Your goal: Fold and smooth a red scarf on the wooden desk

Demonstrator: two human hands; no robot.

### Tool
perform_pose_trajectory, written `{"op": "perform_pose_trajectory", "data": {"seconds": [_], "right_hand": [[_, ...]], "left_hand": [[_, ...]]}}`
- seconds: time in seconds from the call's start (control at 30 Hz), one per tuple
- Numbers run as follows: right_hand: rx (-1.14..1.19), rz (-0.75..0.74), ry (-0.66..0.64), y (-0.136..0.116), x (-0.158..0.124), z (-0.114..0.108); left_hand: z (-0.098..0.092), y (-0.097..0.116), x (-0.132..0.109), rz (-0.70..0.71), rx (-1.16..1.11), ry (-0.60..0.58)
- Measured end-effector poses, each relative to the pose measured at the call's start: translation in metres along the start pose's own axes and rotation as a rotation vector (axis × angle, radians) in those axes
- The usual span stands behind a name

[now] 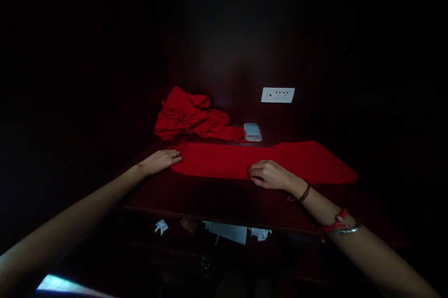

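A red scarf (217,160) with fringe at its left end lies in a long flat strip across the dark table. My left hand (163,160), wearing a ring, is at the scarf's left end, its fingers closed on the edge of the cloth. Along the near edge, around the middle of the strip, my right hand (269,174) has its fingers curled against the fabric. To the right of it the cloth (315,162) spreads wider. The fingertips of both hands are partly hidden.
Behind the strip sits a crumpled pile of red fringed cloth (185,116). A phone-like object (252,132), blurred out, lies beside it. A white socket panel (278,95) is on the back wall. Papers (227,232) and crumpled white pieces (161,227) show below the table's front edge (210,218).
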State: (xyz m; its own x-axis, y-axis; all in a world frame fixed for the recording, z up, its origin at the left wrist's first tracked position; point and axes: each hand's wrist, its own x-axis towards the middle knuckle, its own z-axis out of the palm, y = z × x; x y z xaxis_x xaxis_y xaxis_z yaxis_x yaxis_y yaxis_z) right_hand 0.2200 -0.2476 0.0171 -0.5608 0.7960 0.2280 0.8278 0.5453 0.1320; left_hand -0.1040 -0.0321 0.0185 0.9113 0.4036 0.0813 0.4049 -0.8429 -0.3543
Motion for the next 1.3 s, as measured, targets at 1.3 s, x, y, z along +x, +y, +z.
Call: {"op": "perform_pose_trajectory", "data": {"seconds": [1.3], "right_hand": [[0.252, 0.847, -0.354, 0.024, 0.041, 0.025]], "left_hand": [[0.010, 0.108, 0.116, -0.412, -0.497, -0.124]]}}
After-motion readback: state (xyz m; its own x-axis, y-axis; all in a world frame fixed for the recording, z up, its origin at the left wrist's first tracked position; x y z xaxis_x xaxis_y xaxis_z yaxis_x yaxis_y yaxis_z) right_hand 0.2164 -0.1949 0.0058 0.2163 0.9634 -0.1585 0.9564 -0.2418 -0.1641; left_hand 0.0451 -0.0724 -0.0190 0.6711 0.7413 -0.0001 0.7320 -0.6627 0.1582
